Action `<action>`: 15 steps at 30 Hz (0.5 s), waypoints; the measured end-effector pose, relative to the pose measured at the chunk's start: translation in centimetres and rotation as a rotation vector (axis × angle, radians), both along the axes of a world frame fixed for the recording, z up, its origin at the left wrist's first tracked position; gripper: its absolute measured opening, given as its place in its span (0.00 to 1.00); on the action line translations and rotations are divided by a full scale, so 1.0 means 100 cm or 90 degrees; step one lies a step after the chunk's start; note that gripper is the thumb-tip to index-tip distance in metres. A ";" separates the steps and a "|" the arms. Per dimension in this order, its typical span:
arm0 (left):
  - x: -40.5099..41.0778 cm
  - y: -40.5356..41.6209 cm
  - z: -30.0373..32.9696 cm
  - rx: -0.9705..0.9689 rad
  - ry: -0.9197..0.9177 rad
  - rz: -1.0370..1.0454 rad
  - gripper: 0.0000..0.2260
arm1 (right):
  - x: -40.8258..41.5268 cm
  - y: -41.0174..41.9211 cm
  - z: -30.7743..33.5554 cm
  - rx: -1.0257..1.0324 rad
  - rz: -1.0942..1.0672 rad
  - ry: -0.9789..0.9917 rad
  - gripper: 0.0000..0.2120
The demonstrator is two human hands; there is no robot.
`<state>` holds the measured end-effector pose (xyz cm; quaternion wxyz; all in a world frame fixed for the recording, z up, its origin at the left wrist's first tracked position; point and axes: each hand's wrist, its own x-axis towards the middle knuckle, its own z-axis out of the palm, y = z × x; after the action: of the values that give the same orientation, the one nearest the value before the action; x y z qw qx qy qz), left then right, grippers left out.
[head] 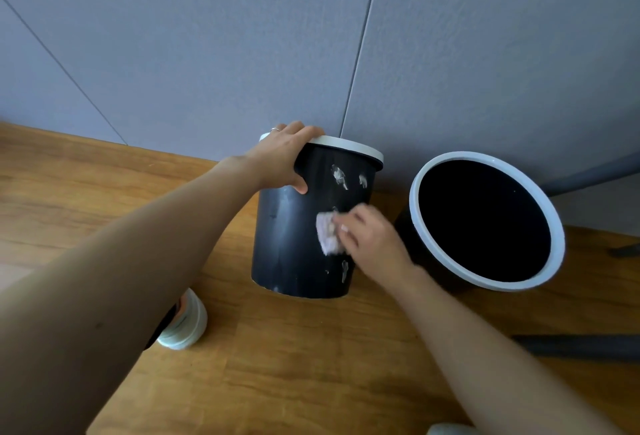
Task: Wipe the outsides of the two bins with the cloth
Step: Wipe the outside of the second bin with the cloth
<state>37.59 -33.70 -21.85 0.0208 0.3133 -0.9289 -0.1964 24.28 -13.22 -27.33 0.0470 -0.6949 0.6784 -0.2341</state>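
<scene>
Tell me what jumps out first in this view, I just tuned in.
The black bin at centre, tilted, with white smears on its side; the left hand grips its white rim while the right hand presses a pale cloth against its wall. To its right stands the second bin, its open dark mouth ringed in white, on the wooden floor.

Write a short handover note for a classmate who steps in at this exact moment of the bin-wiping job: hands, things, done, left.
Left hand: grips the rim of the left bin, steadying it on the wooden floor.
Right hand: presses the pink cloth against that bin's side.
Right bin: stands beside it, untouched.
Done: wiping has started on the left bin.
Left: white smears above and below the cloth, then the right bin's outside.
</scene>
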 end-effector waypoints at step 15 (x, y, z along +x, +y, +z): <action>0.002 0.000 -0.003 -0.005 0.005 -0.012 0.44 | 0.024 0.033 -0.003 0.046 0.117 0.031 0.05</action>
<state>37.82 -33.70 -22.11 0.0241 0.3033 -0.9326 -0.1943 26.67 -9.88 -27.66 0.0767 -0.7577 0.6205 -0.1871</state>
